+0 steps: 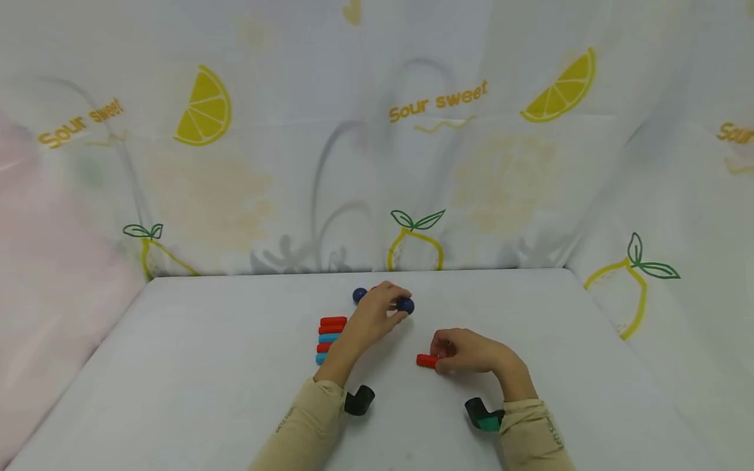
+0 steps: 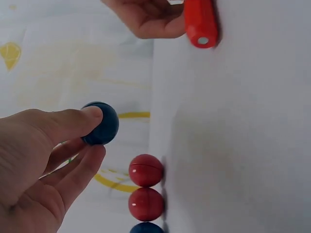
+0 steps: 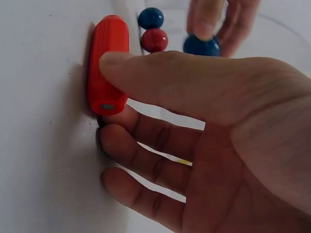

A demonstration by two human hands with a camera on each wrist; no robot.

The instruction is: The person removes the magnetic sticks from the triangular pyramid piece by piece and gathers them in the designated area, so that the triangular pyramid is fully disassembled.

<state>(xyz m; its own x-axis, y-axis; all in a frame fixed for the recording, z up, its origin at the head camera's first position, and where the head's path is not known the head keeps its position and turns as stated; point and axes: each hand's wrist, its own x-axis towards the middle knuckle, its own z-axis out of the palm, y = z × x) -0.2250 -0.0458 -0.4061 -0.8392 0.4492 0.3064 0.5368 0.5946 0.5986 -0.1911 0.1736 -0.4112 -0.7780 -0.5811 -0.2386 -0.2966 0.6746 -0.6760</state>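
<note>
Between thumb and fingers, my left hand (image 1: 371, 318) pinches a dark blue ball (image 2: 108, 127) toward the back of the table. Beyond that hand is a row of balls, a red ball (image 2: 146, 171), another red ball (image 2: 146, 204) and a blue ball (image 1: 360, 296); the hand partly hides them in the head view. My right hand (image 1: 471, 351) is nearer the front and pinches a red magnetic rod (image 3: 111, 39) with a grey metal disc in its end. The rod lies close against the white tabletop, thumb on its side.
Left of my left forearm, several red and blue rods (image 1: 333, 321) lie stacked in a neat column, partly covered by the arm. Black wrist devices (image 1: 360, 400) sit on both sleeves. A printed lemon cloth (image 1: 294, 163) hangs behind the white table (image 1: 206, 379).
</note>
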